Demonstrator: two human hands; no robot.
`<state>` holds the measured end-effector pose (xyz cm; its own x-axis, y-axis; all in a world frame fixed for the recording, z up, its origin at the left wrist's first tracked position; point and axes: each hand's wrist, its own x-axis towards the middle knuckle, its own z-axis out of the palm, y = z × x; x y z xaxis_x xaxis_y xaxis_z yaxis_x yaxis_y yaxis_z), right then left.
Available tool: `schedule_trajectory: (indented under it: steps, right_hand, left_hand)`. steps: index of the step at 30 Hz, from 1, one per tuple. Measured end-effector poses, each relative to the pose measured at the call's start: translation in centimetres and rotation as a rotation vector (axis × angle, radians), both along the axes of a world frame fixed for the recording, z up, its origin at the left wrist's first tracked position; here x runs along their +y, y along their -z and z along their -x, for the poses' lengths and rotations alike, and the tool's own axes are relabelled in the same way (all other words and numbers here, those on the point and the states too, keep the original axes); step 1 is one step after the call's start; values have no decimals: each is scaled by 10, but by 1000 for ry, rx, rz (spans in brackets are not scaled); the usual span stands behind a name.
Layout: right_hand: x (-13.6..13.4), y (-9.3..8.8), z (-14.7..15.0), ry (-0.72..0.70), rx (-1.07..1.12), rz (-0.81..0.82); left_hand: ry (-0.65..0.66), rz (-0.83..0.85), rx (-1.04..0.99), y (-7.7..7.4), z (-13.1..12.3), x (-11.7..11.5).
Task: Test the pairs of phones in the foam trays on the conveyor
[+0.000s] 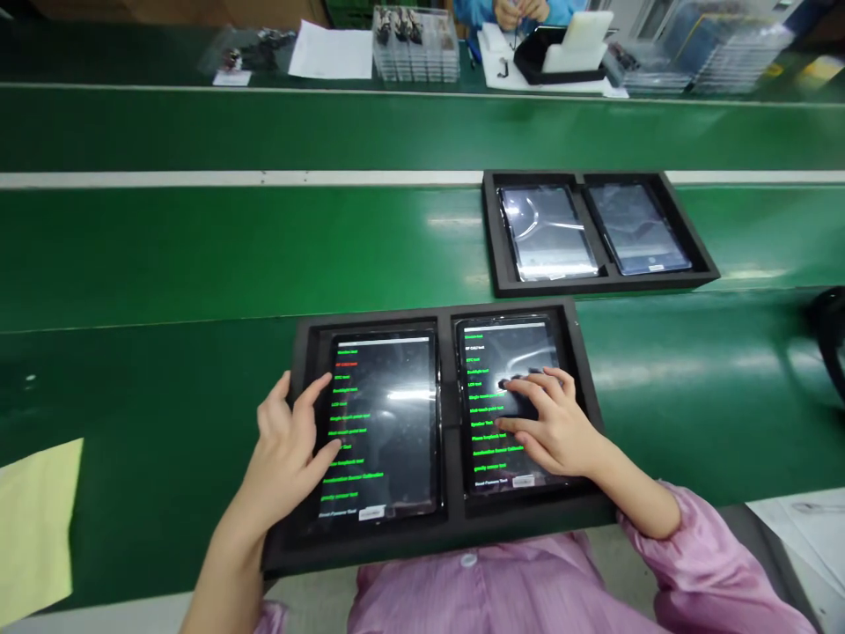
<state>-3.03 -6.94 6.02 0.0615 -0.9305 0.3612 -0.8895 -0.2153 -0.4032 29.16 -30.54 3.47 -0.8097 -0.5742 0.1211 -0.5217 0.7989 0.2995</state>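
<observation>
A black foam tray at the table's near edge holds two tablets side by side. The left tablet shows a list in green with one red line; the right tablet shows a similar green list. My left hand rests at the left tablet's left edge, fingers apart, with the index finger and thumb at the list. Over the right tablet is my right hand, its fingers spread and the fingertips at or just above the screen. Neither hand holds anything.
Beyond lies a second black tray with two tablets under film. A yellow sheet is at left, white paper at lower right. Across the green benches, a person's hands work near a white stand and stacked clear trays.
</observation>
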Motion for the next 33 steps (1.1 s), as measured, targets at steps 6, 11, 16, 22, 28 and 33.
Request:
schedule_trajectory:
  steps: [6,11,16,22,28,33]
  right_hand:
    - [5,-4,8,172,-170,256]
    - [6,-4,9,190,-250,242]
    - [5,-4,9,179,-195,165]
    - [3,-4,10,143,-145,98]
    - [2,-1,11,136,-115,74]
    - [1,2,12,118,-81,2]
  left_hand:
    - [-43,-103,122,2,-2,-2]
    - [-135,-37,98,6,4,2]
    - [-200,21,65,7,12,6]
    - [-237,47,85,8,15,7]
    - [-264,-15,123,10,14,5]
    - [-300,-69,154,10,13,4]
